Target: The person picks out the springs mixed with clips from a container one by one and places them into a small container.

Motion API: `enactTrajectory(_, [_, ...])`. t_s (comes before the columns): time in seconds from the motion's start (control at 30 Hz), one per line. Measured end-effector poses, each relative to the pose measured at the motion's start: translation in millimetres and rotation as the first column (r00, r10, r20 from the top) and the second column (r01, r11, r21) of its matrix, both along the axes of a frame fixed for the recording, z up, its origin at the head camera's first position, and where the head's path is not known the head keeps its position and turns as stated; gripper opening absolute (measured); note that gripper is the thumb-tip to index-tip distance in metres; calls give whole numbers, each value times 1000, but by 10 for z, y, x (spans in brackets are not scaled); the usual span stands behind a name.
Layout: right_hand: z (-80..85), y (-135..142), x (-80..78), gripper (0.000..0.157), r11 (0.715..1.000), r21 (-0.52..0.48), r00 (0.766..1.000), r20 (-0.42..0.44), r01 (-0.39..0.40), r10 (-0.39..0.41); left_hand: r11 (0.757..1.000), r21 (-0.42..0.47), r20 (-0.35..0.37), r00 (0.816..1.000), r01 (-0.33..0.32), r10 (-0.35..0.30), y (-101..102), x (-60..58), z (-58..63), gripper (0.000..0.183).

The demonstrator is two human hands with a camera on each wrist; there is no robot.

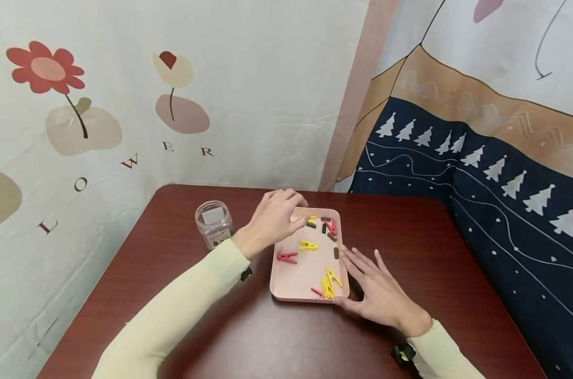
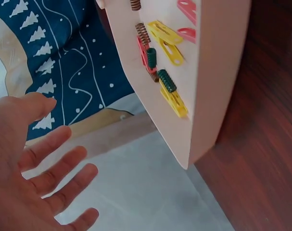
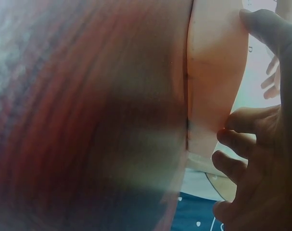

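A pink tray (image 1: 286,279) lies on the table, holding yellow clothespins (image 1: 308,245), red ones (image 1: 287,257), and several small dark green (image 2: 167,81) and brown springs (image 2: 142,33). Over the tray's far left part hovers my left hand (image 1: 277,216), fingers spread and loosely bent, nothing between them. In the left wrist view its fingertips stand apart from the tray wall. My right hand (image 1: 378,292) is at the tray's right side, fingers extended along the rim and thumb at the near right corner. The right wrist view shows those fingertips right at the tray's edge.
A clear jar (image 1: 213,223) with a label stands left of the tray, near the left forearm. The dark red-brown table (image 1: 196,331) ends at a pale flower-print curtain (image 1: 267,105) behind and a navy tree-print cloth (image 1: 409,158) on the right.
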State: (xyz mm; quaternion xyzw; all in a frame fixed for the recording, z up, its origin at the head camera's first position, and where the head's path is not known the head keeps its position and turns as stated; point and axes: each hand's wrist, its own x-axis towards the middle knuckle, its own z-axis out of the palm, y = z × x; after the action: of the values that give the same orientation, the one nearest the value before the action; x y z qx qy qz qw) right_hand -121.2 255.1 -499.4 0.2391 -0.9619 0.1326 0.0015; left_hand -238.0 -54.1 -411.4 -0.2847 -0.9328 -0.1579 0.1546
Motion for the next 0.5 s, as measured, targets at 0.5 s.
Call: enactTrajectory(0.5, [21,-13,7,110,1000,8,1000,-12,-6,6,971,-114,128,966,-211,225,359,-83,-36,32])
